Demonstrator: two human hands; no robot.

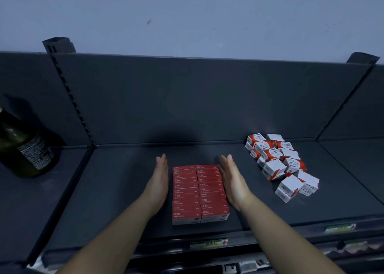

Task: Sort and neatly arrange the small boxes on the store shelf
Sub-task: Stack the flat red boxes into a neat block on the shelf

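The red boxes sit in 2 neat rows on the shelf, between the left grip and the right grip. Both are flat with straight fingers, just beside the boxes.

Left grip and right grip reach forward side by side, standing edge-on, fingers straight, palms facing each other.

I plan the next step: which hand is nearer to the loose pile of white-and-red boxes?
Right. The right hand lies along the right side of the red block, between it and the pile; the left hand is beyond the block's left side.
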